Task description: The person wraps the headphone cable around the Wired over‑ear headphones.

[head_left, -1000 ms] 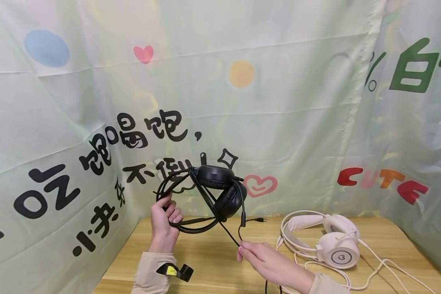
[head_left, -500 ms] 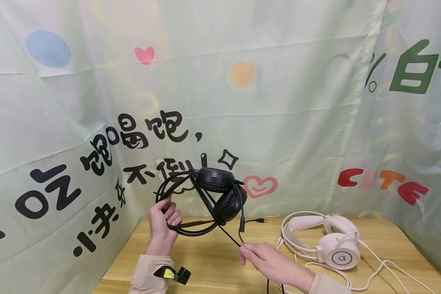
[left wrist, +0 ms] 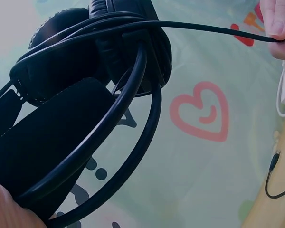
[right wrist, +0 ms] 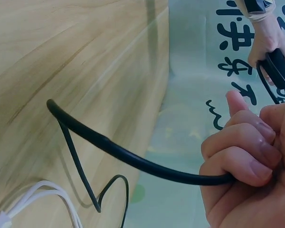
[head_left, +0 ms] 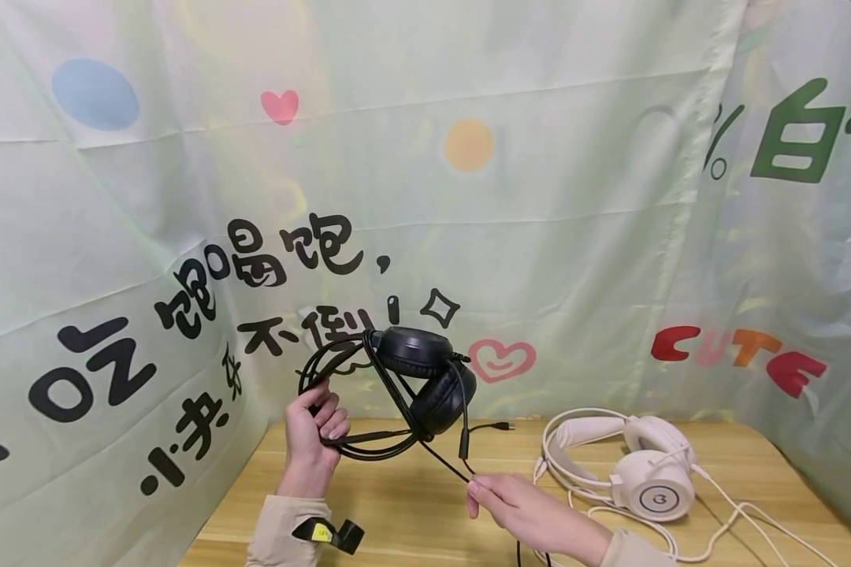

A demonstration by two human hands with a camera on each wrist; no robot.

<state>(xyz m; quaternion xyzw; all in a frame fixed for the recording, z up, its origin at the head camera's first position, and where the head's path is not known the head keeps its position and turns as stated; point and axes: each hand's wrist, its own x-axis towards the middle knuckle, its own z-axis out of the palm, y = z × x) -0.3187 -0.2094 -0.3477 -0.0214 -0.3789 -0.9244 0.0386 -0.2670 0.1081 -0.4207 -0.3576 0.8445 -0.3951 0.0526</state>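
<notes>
My left hand [head_left: 314, 433] grips the headband of a black headset [head_left: 417, 352], holding it up over the table. Both ear cups point away to the right, and a thin microphone boom hangs from them. Black cable [left wrist: 204, 29] is wound around the ear cups in the left wrist view. It runs taut from there to my right hand [head_left: 510, 504], which pinches it. In the right wrist view the fingers curl around the cable [right wrist: 156, 168], and its loose length trails down toward the table. A small plug end [head_left: 502, 426] lies on the tabletop behind.
A white headset [head_left: 655, 484] lies on the right of the wooden table [head_left: 397, 512], its white cable [head_left: 741, 508] looped around it and over the front. Printed pale green cloth [head_left: 574, 276] hangs behind and on both sides. The left sleeve carries a black strap [head_left: 322, 532].
My left hand and the black headset have shifted slightly down and left. The right hand has drawn a little down and right, still pinching the cable.
</notes>
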